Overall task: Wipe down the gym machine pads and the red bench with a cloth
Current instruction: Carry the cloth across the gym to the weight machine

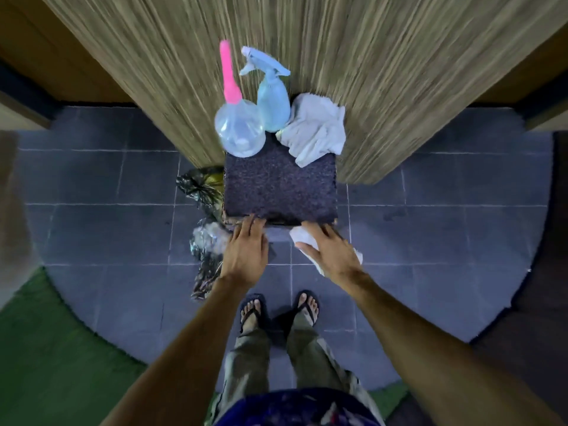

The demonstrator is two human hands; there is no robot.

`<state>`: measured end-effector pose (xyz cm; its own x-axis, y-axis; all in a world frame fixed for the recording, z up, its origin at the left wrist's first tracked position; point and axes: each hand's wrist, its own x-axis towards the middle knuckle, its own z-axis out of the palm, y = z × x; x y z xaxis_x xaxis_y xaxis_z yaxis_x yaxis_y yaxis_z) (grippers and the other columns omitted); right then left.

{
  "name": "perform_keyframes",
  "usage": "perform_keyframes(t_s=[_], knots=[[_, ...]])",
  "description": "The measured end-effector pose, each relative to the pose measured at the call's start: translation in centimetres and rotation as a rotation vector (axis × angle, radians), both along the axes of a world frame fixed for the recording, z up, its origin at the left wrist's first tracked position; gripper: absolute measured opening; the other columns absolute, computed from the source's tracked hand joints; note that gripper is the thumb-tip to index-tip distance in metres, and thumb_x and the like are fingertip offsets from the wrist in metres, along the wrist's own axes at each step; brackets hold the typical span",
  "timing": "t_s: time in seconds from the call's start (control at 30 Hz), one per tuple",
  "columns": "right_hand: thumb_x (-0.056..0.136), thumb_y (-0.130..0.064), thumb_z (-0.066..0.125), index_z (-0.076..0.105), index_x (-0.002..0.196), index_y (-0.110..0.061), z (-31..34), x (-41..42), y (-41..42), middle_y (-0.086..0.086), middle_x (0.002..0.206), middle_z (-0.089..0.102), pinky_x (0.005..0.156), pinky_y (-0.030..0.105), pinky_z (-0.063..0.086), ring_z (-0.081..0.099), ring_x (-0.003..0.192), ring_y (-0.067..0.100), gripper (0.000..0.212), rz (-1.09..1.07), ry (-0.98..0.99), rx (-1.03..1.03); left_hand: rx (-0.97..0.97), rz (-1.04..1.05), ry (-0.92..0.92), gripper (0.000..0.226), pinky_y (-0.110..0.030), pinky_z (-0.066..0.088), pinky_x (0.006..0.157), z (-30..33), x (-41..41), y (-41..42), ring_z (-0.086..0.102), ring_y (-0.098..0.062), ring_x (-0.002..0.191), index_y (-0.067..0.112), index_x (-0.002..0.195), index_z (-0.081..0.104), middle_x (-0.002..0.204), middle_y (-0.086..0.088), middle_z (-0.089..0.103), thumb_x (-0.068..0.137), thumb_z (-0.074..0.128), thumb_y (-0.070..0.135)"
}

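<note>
A dark carpeted box (279,189) stands against a striped wooden wall. On its far edge sit a clear spray bottle with a pink nozzle (238,124), a pale blue spray bottle (272,103) and a crumpled grey cloth (316,130). My left hand (246,250) rests at the box's near left edge, fingers spread, holding nothing. My right hand (332,253) is at the near right edge and lies over a white cloth (302,236) that it holds. No gym machine or red bench is in view.
Dark plastic bags (203,192) lie on the grey tiled floor (107,229) left of the box. My feet in sandals (278,309) stand just behind the hands. Green turf (46,348) borders the floor at lower left. The wooden wall (399,72) rises behind the box.
</note>
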<state>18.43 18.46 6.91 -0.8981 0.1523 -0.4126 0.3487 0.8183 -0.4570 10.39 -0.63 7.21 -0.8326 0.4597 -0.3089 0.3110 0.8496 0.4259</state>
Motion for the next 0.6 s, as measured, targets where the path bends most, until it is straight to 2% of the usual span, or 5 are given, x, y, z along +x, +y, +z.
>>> perform_keyframes(t_s=[0.1,0.23,0.37,0.6], knots=[[0.1,-0.05,0.048,0.043,0.144,-0.024,1.4,7.3,-2.2,0.009,0.139,0.054,0.092,0.045,0.046,0.052,0.125,0.037,0.051,-0.253,-0.014,-0.095,0.028,-0.057,-0.093,0.045,-0.05,0.047,0.097,1.1,4.2,0.5,0.051,-0.042,0.121,0.005,0.134,0.051,0.135,-0.02,0.053,0.1,0.036,0.03],[0.098,-0.047,0.053,0.048,0.137,-0.023,2.5,16.0,-6.1,0.007,0.134,0.06,0.084,0.041,0.047,0.058,0.117,0.038,0.046,-0.593,0.001,-0.076,0.068,-0.209,-0.255,0.04,-0.046,0.046,0.1,0.9,9.5,1.0,0.053,-0.039,0.121,0.006,0.132,0.054,0.132,-0.019,0.057,0.101,0.042,0.029],[0.097,-0.05,0.053,0.048,0.13,-0.024,3.1,23.2,-11.1,0.007,0.13,0.061,0.081,0.041,0.045,0.058,0.115,0.036,0.042,-0.957,-0.006,-0.07,-0.005,-0.52,-0.298,0.038,-0.04,0.042,0.105,1.0,15.0,1.2,0.053,-0.032,0.125,0.012,0.132,0.054,0.134,-0.012,0.058,0.101,0.043,0.031],[0.098,-0.051,0.052,0.051,0.124,-0.019,3.7,36.9,-22.9,0.009,0.121,0.063,0.079,0.04,0.045,0.059,0.11,0.036,0.042,-1.542,0.048,-0.061,-0.135,-1.051,-0.378,0.037,-0.037,0.042,0.102,2.3,26.7,-0.3,0.054,-0.032,0.122,0.009,0.13,0.053,0.131,-0.015,0.057,0.103,0.04,0.03]])
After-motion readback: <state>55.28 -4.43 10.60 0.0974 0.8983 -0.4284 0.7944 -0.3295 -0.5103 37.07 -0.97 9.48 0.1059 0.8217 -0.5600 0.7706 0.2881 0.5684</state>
